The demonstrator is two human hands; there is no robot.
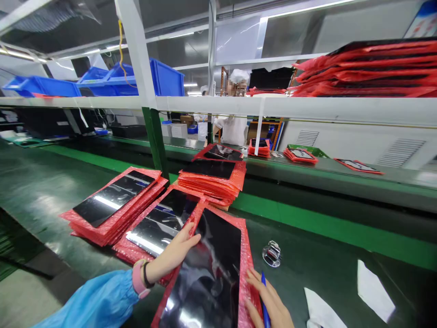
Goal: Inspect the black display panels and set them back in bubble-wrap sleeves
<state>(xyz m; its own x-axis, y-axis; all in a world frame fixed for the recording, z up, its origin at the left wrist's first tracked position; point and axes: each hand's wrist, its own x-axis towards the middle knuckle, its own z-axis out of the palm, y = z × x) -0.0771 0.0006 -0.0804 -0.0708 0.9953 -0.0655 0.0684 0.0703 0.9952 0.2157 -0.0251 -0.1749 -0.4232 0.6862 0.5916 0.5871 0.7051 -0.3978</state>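
A glossy black glass panel (218,255) lies on a red bubble-wrap sheet (244,255) right in front of me. My left hand (177,253) grips the left edge of this sheet, thumb on top and fingertips at the rim. On the sheet's right edge rests my right hand (269,298), with a blue pen (264,300) held between its fingers. Under and left of the held sheet, another black panel (164,221) lies on red bubble wrap. A pile of red bubble-wrap sheets (102,234) topped with a panel stands farther left.
Behind the panels rises another red stack (210,184). On the green bench, right of my hands, are a shiny metal piece (272,253) and white papers (375,291). A green post (155,141) carries a white shelf (290,107) holding blue bins (167,77) and red-wrapped panels (368,73).
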